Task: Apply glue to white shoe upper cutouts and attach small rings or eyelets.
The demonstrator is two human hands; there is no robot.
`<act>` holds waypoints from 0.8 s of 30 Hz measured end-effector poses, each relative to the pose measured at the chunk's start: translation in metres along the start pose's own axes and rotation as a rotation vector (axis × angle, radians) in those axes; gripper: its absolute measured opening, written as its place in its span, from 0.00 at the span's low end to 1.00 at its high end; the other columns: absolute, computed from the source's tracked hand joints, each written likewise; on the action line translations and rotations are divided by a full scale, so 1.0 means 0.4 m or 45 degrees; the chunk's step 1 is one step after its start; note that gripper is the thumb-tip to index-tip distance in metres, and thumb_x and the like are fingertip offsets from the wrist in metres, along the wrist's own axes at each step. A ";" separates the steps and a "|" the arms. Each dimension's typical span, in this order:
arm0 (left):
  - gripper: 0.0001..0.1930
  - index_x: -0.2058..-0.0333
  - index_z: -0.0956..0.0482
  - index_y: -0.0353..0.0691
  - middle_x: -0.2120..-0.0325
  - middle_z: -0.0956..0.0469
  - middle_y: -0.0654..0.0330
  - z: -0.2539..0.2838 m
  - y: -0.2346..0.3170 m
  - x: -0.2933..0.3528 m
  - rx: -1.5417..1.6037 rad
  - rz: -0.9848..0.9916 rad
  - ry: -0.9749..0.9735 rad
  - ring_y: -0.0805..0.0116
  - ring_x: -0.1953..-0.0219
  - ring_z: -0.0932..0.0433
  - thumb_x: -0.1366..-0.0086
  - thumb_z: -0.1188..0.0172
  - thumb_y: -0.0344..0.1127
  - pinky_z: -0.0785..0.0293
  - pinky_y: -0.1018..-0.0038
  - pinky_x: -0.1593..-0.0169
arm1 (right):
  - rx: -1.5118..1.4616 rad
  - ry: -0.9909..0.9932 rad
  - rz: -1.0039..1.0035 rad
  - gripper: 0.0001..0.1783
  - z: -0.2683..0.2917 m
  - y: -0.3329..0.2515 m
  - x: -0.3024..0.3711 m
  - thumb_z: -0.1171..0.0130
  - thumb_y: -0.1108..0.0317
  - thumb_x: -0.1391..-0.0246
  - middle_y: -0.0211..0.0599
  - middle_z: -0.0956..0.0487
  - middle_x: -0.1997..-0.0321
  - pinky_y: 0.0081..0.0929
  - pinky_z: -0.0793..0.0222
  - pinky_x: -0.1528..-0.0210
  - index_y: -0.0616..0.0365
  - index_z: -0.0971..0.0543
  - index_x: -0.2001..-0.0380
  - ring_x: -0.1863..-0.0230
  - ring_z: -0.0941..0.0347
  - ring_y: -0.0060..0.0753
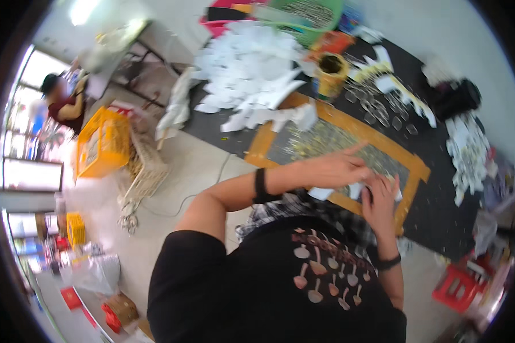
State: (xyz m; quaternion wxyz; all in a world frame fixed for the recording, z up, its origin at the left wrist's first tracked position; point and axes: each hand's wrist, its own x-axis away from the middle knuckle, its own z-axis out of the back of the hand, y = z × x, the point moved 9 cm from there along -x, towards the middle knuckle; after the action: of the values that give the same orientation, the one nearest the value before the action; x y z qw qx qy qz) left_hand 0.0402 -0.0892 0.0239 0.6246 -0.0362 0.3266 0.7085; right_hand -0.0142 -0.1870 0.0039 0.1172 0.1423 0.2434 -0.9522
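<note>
Left hand: the left hand (340, 167) is reaching across the wooden-framed tray of small shiny pieces (418, 167), fingers extended flat with the forefinger pointing, apparently steadying the work at the tray's near edge.
Right hand: the right hand (381, 200) is curling over a small white paper scrap (357, 191) at the tray's near edge; whether the fingers are pinching it or pressing it down cannot be told.
White scrap: it is lying on the tray's near rail, between the two hands, touching the right one.
Work surface: the tray is sitting on a dark mat (440, 211), near its middle.
Far edge: a heap of white cut paper shapes (249, 71) is piling up at the mat's far left corner, beside a yellow round tub (332, 71).
Right edge: more white cuttings (468, 153) are lying along the mat's right side.
Background: another person (63, 103) is sitting well apart, by a yellow plastic crate (102, 143).
</note>
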 end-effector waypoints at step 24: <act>0.09 0.63 0.32 0.36 0.62 0.21 0.50 0.010 0.018 0.015 -0.133 0.043 0.036 0.53 0.54 0.22 0.42 0.43 0.22 0.52 0.43 0.32 | -0.092 0.111 -0.026 0.19 0.012 -0.008 -0.001 0.43 0.72 0.48 0.33 0.21 0.63 0.67 0.61 0.33 0.58 0.28 0.50 0.50 0.28 0.38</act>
State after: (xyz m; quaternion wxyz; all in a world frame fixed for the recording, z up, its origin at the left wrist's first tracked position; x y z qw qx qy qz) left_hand 0.0338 -0.0820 0.0273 0.6052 -0.0734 0.2985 0.7343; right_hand -0.0159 -0.1865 0.0095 0.1019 0.1769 0.2839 -0.9369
